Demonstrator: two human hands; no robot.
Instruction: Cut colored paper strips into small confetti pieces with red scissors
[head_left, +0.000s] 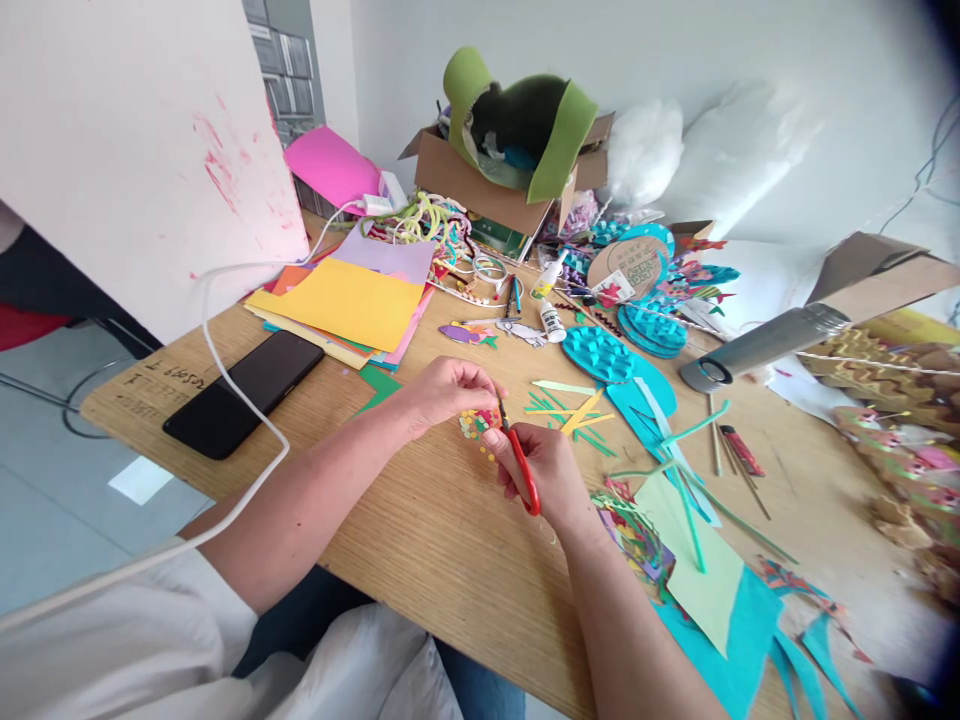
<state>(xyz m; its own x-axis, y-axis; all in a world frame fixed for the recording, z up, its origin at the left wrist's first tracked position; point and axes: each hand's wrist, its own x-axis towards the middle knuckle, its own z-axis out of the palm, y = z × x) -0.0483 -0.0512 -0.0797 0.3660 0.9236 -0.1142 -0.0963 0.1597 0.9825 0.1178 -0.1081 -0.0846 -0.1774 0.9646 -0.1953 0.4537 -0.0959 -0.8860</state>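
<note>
My right hand point(544, 470) is wrapped round the red handles of a pair of scissors point(529, 478), whose blades point up and away. At the blade tips, the fingers of my left hand point(454, 388) are pinched together; what they hold is too small to make out. Small yellow, orange and red paper bits point(472, 424) lie on the table beneath and between my hands. Just right of them are thin green strips point(596, 440) and yellow strips point(582, 410). A purple paper fish point(459, 333) lies beyond my left hand.
A black phone point(244, 395) and stacked coloured paper point(345, 305) are at the left, crossed or flanked by a white cable point(217, 350). Glue bottles point(552, 322), turquoise pieces point(598, 354), a metal flask point(765, 348) and light green paper point(697, 560) lie right. A cardboard box point(480, 185) stands behind.
</note>
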